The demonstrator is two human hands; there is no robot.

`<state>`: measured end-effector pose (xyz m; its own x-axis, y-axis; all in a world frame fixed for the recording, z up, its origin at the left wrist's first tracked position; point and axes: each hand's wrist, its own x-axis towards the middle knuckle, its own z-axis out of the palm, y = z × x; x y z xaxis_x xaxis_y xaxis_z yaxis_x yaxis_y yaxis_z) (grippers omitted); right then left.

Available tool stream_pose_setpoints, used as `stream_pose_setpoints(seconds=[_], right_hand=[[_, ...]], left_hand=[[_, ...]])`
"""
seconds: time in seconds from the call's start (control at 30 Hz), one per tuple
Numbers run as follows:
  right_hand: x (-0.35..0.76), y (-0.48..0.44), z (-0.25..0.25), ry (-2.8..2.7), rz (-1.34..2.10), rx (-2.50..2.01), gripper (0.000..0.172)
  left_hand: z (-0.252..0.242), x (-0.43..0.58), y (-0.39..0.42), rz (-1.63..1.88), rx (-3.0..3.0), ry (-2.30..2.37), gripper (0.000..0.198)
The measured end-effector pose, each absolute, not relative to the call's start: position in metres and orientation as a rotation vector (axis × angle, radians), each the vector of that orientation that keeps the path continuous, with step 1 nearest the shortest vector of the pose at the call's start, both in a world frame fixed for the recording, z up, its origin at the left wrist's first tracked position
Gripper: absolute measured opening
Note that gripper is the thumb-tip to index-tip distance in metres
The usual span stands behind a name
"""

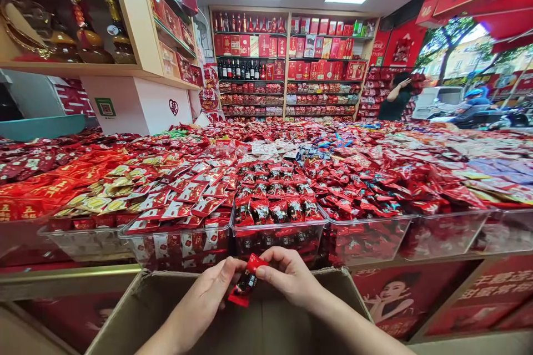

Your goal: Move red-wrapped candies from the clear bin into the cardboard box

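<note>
Between my two hands, over an open cardboard box [262, 330], is a wrapped candy [249, 283] in a red and black wrapper. My right hand [287, 277] pinches the upper red end of the wrapper between thumb and forefinger. My left hand [212, 294] closes around the candy's left side; some of its fingers are hidden behind it. Just beyond my hands stands a clear plastic bin [278, 227] with rows of the same red and black candies [277, 208].
More clear bins stand side by side, heaped with red-wrapped sweets [353, 188], red and white packets [187, 199] and gold packets [112, 194]. Shelves [289, 66] of bottles and red boxes line the back wall. A person [395, 100] in dark clothing stands at the right rear.
</note>
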<state>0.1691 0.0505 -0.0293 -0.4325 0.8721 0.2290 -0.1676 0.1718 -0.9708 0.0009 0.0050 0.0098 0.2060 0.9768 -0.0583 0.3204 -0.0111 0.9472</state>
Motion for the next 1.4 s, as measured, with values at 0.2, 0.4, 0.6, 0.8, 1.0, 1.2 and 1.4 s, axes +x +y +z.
stream_pose_setpoints(seconds=[0.2,0.4,0.6,0.8,1.0,1.2,1.4], right_hand=[[0.17,0.052,-0.032,-1.527,1.468,-0.794,0.029],[0.169,0.051,-0.03,-1.473,1.476,-0.757,0.03],[0.167,0.048,-0.028,-1.406,1.486,-0.787,0.033],[0.163,0.045,-0.034,-1.485,1.373,-0.725,0.025],[0.177,0.033,0.009,-1.643,1.194,-0.642,0.016],[0.236,0.122,0.094,-1.682,0.471,-0.912,0.021],[0.272,0.215,0.108,-1.729,0.293,-1.505,0.02]], left_hand=[[0.008,0.008,0.008,0.874,1.518,1.079,0.027],[0.001,0.008,0.011,0.922,1.403,1.104,0.03],[0.003,0.007,0.01,0.869,1.424,1.124,0.028],[0.007,0.001,0.011,0.896,1.499,1.207,0.031],[0.003,-0.014,0.021,1.002,1.482,1.328,0.035],[-0.011,-0.01,0.027,1.107,1.402,1.435,0.031],[-0.009,-0.005,0.023,1.142,1.378,1.44,0.03]])
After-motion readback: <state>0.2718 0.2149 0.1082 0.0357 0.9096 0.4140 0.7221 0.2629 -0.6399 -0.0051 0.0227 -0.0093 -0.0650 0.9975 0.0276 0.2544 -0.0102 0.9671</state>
